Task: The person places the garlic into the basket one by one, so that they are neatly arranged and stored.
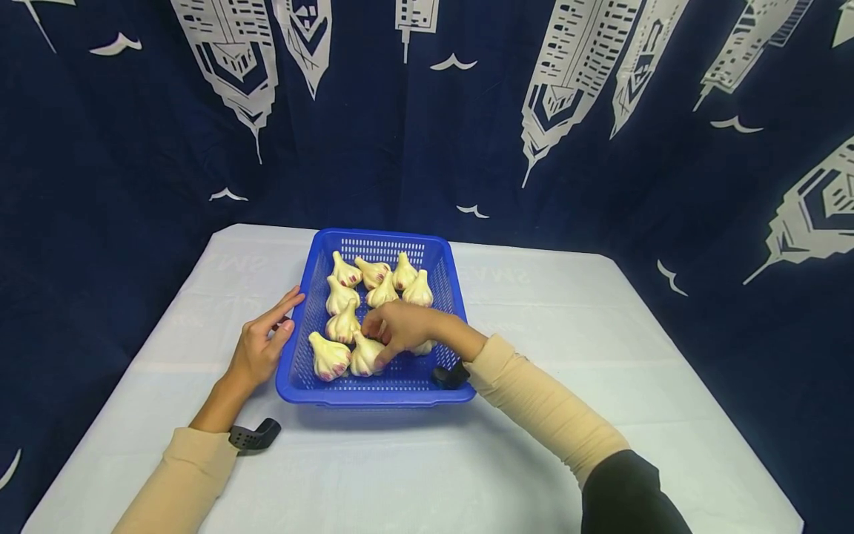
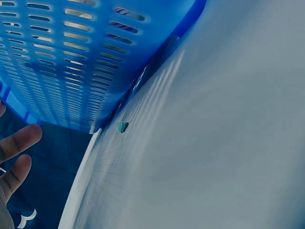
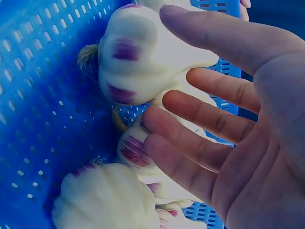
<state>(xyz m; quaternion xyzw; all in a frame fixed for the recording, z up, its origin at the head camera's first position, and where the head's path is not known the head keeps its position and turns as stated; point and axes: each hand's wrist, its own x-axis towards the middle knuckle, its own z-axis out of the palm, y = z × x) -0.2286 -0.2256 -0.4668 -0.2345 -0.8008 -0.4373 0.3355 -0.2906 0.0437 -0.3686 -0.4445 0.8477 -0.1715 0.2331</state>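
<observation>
A blue plastic basket holds several garlic bulbs, cream with purple streaks. My right hand reaches in over the front half. Its thumb and forefinger pinch a garlic bulb close to the front, while the other fingers spread loosely past it in the right wrist view. Another garlic bulb lies just left of the held one. A bulb right of the hand is partly hidden by it. My left hand rests against the basket's left rim with fingers extended; its fingertips show beside the slotted wall.
The basket stands on a white-covered table. Behind hangs a dark blue curtain with white building prints. Black wrist devices sit on both arms; the right one hangs inside the basket's front right corner.
</observation>
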